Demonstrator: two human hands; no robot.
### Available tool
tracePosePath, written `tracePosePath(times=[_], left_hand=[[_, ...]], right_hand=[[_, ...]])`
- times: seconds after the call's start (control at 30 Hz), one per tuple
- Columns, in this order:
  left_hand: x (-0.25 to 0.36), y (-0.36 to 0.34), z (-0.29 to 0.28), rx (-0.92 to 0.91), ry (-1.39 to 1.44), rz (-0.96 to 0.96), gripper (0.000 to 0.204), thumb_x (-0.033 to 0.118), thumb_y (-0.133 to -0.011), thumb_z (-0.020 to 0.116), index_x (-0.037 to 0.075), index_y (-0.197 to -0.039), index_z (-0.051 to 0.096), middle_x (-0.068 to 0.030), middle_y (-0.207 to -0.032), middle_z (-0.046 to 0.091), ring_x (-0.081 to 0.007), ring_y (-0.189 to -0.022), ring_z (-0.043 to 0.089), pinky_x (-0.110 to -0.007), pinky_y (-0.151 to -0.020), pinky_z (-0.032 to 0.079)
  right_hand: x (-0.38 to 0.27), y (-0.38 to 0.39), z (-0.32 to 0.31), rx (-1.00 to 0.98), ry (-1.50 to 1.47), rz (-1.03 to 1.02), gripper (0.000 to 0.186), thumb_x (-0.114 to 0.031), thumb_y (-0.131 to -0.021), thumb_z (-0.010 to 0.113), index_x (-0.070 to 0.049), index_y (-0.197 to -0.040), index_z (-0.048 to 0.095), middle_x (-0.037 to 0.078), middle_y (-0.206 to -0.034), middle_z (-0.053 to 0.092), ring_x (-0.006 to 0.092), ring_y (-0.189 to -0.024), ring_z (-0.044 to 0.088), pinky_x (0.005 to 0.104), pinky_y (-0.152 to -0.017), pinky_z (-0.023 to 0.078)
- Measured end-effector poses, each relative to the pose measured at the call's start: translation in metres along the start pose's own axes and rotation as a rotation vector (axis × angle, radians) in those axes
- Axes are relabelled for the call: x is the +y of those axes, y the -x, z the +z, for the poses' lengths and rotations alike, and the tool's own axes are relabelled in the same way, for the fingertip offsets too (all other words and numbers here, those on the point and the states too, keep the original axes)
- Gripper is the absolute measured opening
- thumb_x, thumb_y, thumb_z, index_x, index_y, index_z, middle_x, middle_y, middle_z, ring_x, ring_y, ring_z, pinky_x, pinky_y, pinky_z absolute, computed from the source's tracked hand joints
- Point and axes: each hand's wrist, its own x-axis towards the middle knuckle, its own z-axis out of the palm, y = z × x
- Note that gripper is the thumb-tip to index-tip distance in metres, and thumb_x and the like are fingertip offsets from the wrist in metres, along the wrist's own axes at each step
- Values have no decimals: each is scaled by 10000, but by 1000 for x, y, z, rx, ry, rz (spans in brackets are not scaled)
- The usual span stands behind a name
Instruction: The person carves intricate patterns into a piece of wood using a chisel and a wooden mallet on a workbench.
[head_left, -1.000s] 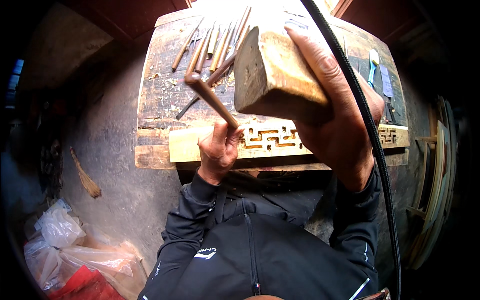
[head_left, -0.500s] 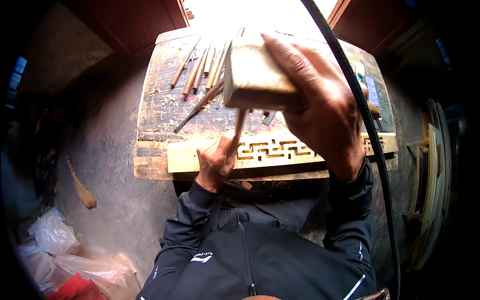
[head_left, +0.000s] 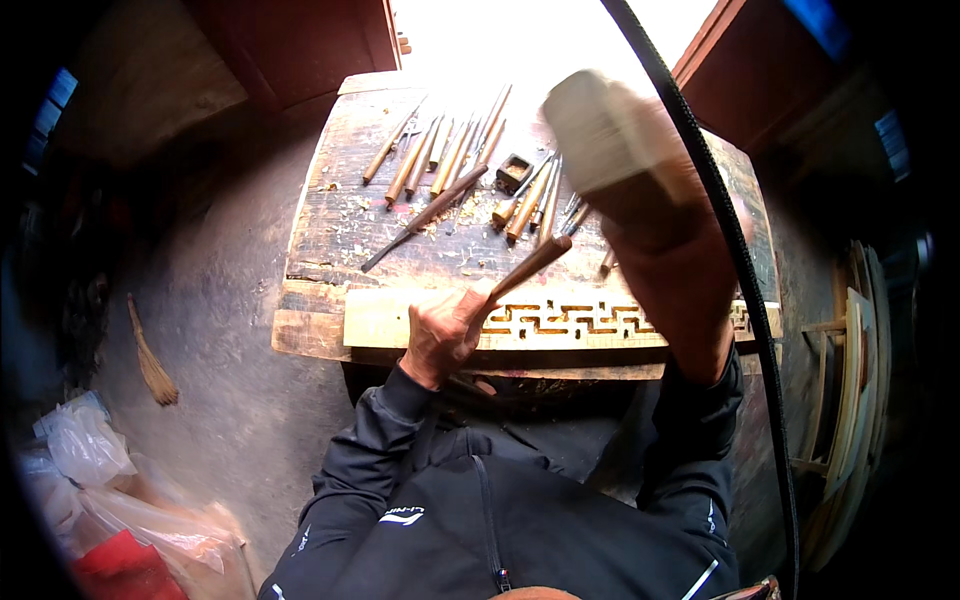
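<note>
My left hand [head_left: 445, 332] grips the wooden handle of a chisel [head_left: 532, 268], which leans up to the right over a pale board [head_left: 385, 318] with a cut-out fretwork pattern along the bench's near edge. Its tip is hidden by my fingers. My right hand [head_left: 675, 265], blurred, holds a blocky wooden mallet [head_left: 605, 130] raised above and right of the chisel, apart from it. Beyond them, several wooden-handled carving tools [head_left: 440, 160], a small dark square box [head_left: 515, 172] and shavings lie on the worn bench [head_left: 325, 240].
A straw broom [head_left: 152, 365] lies on the left floor, above crumpled plastic sheeting [head_left: 100, 450] and red material [head_left: 130, 565]. Curved boards [head_left: 855, 390] stand at the right. A black cable [head_left: 740, 250] hangs down past my right arm. Dark red panels [head_left: 290, 45] flank the bright opening behind.
The chisel's top has swung from leaning left to leaning right. The mallet went left over the chisel, then moved back rightward and up. The whole view has shifted slightly.
</note>
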Motion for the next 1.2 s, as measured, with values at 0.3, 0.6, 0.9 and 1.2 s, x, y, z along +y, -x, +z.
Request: tracePosePath(times=[0.3,0.6,0.9,1.2], left_hand=[[-7,13,-2,-32,-51,-93,225,172,-813,770,25,-982,747,-142,-895,728,-340,-747,733,-444,-665,608],[-12,34,5,83,431,-571,355,0,-933,729,-40,-1283,685,-80,-1076,766,-174,-949,710,-307,-847,575],[-13,33,-4,-19,451,-526,375,-58,-918,715,-57,-1290,670,-100,-1114,780,-159,-1002,717,-310,-909,575],[-9,23,-9,-44,357,-413,276,-37,-899,716,-71,-1172,697,-109,-1074,786,-177,-978,748,-322,-892,593]], right_hand=[[-10,-16,-18,-59,37,-23,722,-193,-810,991,-25,-1449,702,189,-1227,816,294,-1103,816,392,-963,655],[-10,22,-10,-39,-361,405,733,-103,-805,983,36,-1455,673,226,-1270,795,297,-1165,793,402,-1017,628],[6,20,-14,-158,-43,61,739,-137,-792,991,37,-1440,682,241,-1257,787,324,-1163,788,402,-1013,607],[6,18,-12,-208,-16,9,702,-71,-766,984,57,-1379,667,208,-1241,785,300,-1163,781,407,-1009,617]])
